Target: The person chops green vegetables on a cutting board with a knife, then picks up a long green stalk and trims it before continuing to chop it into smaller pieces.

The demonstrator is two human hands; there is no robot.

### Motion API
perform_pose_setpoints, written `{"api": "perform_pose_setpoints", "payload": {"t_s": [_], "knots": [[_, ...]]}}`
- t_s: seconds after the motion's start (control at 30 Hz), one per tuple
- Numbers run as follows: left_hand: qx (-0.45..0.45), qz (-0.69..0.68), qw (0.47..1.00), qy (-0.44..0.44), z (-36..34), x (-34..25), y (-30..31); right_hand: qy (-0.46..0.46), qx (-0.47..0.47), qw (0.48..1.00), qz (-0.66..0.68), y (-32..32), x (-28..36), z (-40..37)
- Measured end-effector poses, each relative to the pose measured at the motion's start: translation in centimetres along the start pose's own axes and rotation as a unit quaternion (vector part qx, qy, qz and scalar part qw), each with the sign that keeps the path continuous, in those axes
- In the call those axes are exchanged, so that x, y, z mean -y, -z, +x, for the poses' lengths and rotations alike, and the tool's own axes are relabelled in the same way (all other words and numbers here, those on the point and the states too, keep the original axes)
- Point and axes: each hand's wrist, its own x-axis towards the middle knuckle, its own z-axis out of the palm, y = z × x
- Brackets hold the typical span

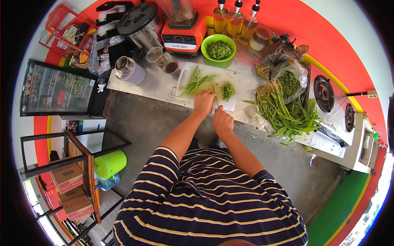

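Note:
On a white cutting board (pixel 229 105) lie long green leafy stalks (pixel 196 83). My left hand (pixel 204 102) presses the near end of these stalks against the board, its fingers curled. Beside it my right hand (pixel 223 121) is closed around the handle of a knife (pixel 216 95), whose blade points away from me next to my left fingers. A small heap of chopped greens (pixel 227 90) sits just right of the blade. Behind the board stands a green bowl (pixel 218 60) filled with more chopped greens.
A big bunch of uncut greens (pixel 283 106) and a plastic bag of greens (pixel 290 82) lie to the right, before a gas stove (pixel 332 102). A red blender (pixel 183 36), oil bottles (pixel 234 22) and cups (pixel 170 67) line the back and left of the counter.

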Motion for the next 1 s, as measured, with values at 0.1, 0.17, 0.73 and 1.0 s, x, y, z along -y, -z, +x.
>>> {"api": "perform_pose_setpoints", "payload": {"t_s": [0.1, 0.17, 0.73, 1.0], "knots": [[-0.012, -0.012, 1.000, 0.005, 0.0, -0.3, 0.2, -0.008, 0.023, 1.000, 0.004, 0.2, 0.0, 0.5], [0.001, -0.022, 1.000, 0.004, -0.2, -0.2, 0.7, -0.004, 0.031, 0.999, -0.009, 0.5, -0.1, 0.8], [-0.060, -0.191, 0.979, -0.048, -0.7, 3.0, 0.2, -0.024, 0.030, 0.998, -0.053, 1.0, 2.2, 0.4], [-0.041, -0.238, 0.969, -0.050, -0.5, 4.0, -0.4, -0.023, 0.014, 0.997, -0.071, 1.8, 2.8, 0.2]]}}
